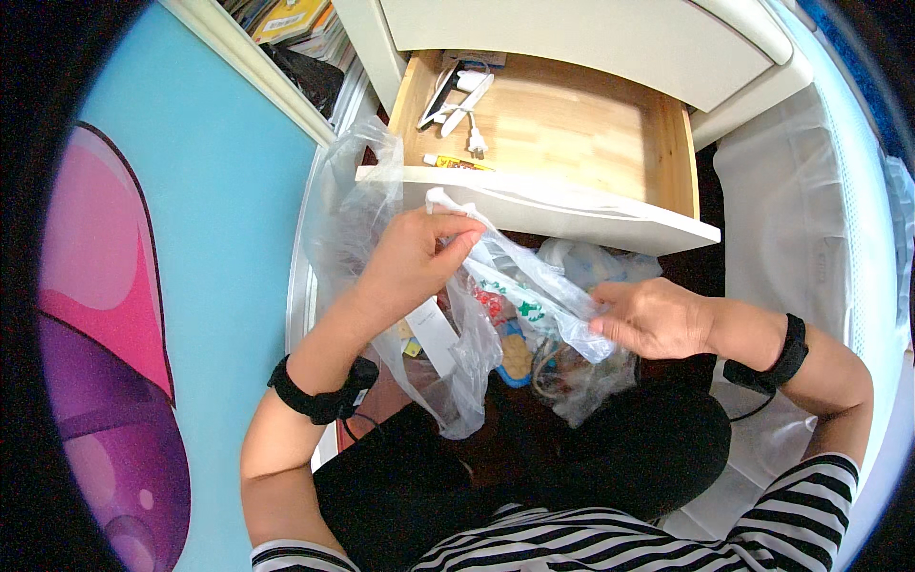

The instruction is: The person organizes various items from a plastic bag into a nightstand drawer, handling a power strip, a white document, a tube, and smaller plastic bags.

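Between my hands a translucent white plastic bag (525,282) with green and red print is stretched at a slant. My left hand (423,250) pinches its upper left end between thumb and fingertips, just in front of the drawer's front panel (572,207). Lower down, my right hand (649,318) grips the other end. Under my left wrist a clear plastic bag (472,372) surrounds a white box (432,336). More clear plastic bags (593,264) lie below the drawer, partly hidden by the stretched one.
The pulled-out wooden drawer (607,136) holds a white plug with a cord (475,139), white slim objects and a yellow tube (454,163). Another clear bag (350,193) stands left of it. Books (300,25) fill a shelf at upper left. A translucent sheet (779,214) hangs at right.
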